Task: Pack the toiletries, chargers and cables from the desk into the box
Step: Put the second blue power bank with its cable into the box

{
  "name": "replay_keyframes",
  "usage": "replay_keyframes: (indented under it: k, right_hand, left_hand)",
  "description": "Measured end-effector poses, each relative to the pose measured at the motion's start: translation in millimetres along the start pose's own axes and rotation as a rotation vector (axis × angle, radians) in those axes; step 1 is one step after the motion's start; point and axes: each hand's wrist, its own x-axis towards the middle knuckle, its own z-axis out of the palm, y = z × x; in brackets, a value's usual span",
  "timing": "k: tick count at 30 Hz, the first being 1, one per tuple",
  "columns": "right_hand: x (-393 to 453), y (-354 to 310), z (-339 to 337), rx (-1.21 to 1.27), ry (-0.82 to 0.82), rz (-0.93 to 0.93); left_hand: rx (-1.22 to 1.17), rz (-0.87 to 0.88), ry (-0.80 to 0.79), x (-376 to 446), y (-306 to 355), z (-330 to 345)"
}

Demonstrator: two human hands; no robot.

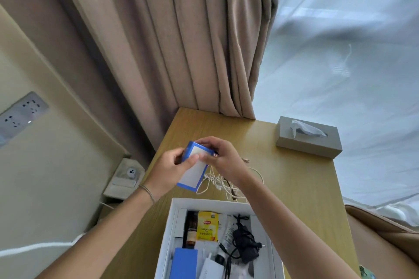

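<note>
Above the desk point(294, 176), both hands point(169, 166) point(223, 159) grip a blue pack point(192, 172).

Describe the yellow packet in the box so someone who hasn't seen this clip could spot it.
On the wooden desk, nearest the camera, sits an open white box. The yellow tea packet lies at its far end, between a dark brown bottle and a white tube. It is the only yellow thing there.

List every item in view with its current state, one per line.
Blue and white packet: held above the desk by both hands.
Left hand: gripping the packet.
Right hand: gripping the packet's top.
White cable: tangled loose on the desk, unpacked.
White box: open, partly filled.
Black charger: inside the box.
Tea bag: inside the box.
Tissue box: tissue sticking out.
</note>
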Motion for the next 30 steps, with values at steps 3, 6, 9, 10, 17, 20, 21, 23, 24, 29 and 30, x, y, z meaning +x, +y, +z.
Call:
replay_keyframes:
  k: [3, 6, 9, 10, 17, 20, 21, 23, 24, 29, 30]
  right_hand:
    - [-0.3, 4.5, 1.2, 0.018, 0.048, 0.047]
    - [-2.8, 25.9, -4.6, -0.049, 0.061, 0.123]
    - [-9.7, 48.5, -5.4, -0.087, 0.048, 0.231]
    - [-10.6, 56.5, -5.9, -0.122, 0.060, 0.245]
    - [-12.2, 51.3, -8.1, -0.134, 0.182, 0.314]
    - [-17.1, 31.6, -15.4, -0.071, 0.086, 0.254]
    - [-19.9, 25.4, -17.3, -0.039, 0.053, 0.257]
    - [-25.3, 14.7, -20.3, 0.029, 0.024, 0.247]
    - [-28.5, 9.0, -21.2, 0.055, 0.025, 0.239]
    - [-41.2, -15.8, -24.8, 0.105, 0.100, 0.215]
    - [-43.4, -19.9, -24.7, 0.134, 0.109, 0.227]
  left_hand:
    - [-0.051, -0.037, 0.122, -5.9, -6.4, 1.8]
    - [-0.198, -0.084, 0.219, -10.7, -10.9, -2.5]
    - [-0.274, -0.049, 0.230, -14.2, -10.4, -9.8]
    - [-0.302, -0.040, 0.228, -15.5, -9.6, -12.1]
    - [-0.569, -0.147, 0.228, -20.4, -10.8, -20.9]
    - [-0.629, -0.223, 0.216, -26.4, -18.4, -21.0]
    - [-0.645, -0.241, 0.206, -28.8, -20.3, -20.0]
    - [-0.681, -0.259, 0.173, -32.7, -22.6, -17.9]
    - [-0.710, -0.262, 0.159, -34.2, -23.6, -17.1]
    - [-0.896, -0.312, 0.130, -37.5, -31.3, -15.0]
    - [-0.904, -0.319, 0.111, -38.2, -32.4, -14.2]
